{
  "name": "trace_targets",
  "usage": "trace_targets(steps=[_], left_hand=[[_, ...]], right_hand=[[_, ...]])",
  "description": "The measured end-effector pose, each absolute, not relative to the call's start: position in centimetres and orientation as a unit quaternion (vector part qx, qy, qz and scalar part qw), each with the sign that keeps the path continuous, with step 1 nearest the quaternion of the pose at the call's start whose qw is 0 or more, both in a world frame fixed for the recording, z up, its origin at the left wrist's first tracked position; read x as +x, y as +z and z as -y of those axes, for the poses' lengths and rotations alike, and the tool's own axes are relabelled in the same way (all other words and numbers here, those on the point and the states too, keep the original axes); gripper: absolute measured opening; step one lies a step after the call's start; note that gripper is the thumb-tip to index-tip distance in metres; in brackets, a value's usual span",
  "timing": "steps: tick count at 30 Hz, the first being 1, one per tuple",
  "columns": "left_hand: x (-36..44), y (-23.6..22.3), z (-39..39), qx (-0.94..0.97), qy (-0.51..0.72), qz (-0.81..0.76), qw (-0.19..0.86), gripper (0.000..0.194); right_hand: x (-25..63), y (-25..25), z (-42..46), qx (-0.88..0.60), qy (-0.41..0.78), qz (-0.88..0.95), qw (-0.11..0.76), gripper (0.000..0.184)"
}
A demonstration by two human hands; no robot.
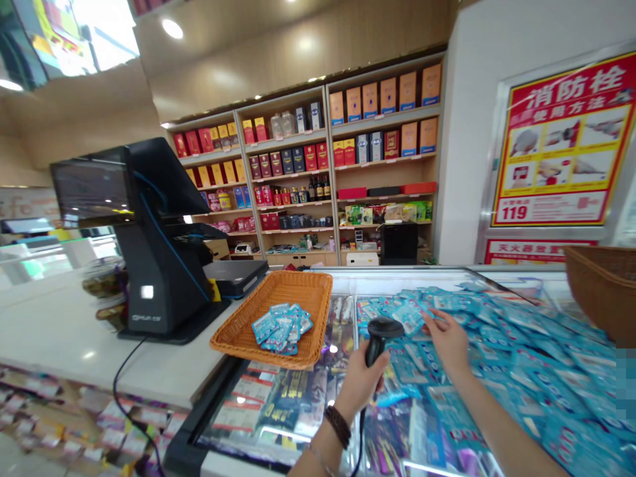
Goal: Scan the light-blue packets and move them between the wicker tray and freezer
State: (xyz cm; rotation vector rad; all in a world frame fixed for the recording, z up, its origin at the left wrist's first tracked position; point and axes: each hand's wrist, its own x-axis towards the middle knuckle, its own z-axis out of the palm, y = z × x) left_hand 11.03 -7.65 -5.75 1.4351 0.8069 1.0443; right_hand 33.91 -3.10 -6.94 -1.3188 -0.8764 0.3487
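Note:
My left hand (362, 376) is wrapped round the handle of a black barcode scanner (385, 329), its head tilted up over the glass counter. To the right of it, my right hand (448, 338) pinches the edge of a blue packet (411, 317) with thumb and forefinger. Around and beneath that hand, many similar blue packets (527, 371) lie in a loose spread over the glass. Left of the scanner, an orange wicker basket (320, 305) holds a small heap of blue packets (282, 329).
A dark point-of-sale terminal (163, 265) stands on the white counter (59, 324) at left, its cable hanging over the edge. Below the packets is a glass display case (278, 430). A brown basket (603, 285) sits at far right. Shelves of boxes (293, 159) line the back.

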Motion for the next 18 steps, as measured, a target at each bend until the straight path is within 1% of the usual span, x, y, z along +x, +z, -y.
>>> trace_targets(steps=[3, 12, 18], left_hand=[[10.99, -5.7, 7.84, 0.623, 0.422, -0.35, 0.559, 0.053], [10.85, -6.3, 7.46, 0.641, 0.409, -0.341, 0.552, 0.052], [10.81, -6.51, 7.42, 0.639, 0.411, -0.337, 0.556, 0.053]], right_hand=[[33.81, -6.42, 3.46, -0.588, 0.167, 0.376, 0.696, 0.05], [33.35, -5.85, 3.69, -0.57, 0.194, 0.361, 0.712, 0.04], [33.42, -5.85, 3.74, -0.575, 0.191, 0.362, 0.709, 0.042]])
